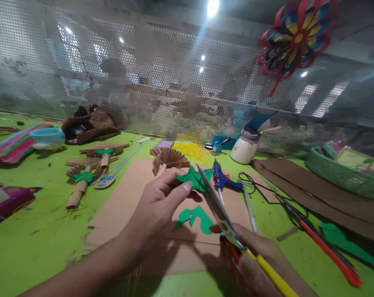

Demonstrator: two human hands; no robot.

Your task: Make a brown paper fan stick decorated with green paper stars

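Note:
My left hand (166,198) pinches a piece of green paper (195,179) with pointed edges between thumb and fingers. In my right hand (252,255) is a pair of scissors (219,214) with a yellow handle, its fingers wrapped round the grips. The steel blades reach up to the green paper's right side and overlap it in view; whether they are cutting cannot be made out. Below, green paper scraps (201,218) lie on stacked brown paper sheets (128,206). A folded brown paper fan (171,159) rests just beyond my left hand.
A blue glue gun (226,177) lies right of the sheets, near black-handled scissors (286,198) and a red-black tool (329,251). A white jar (244,146) stands behind. Finished-looking paper figures (81,181) sit left. A green basket (338,169) is at right; a perforated screen (174,82) backs the table.

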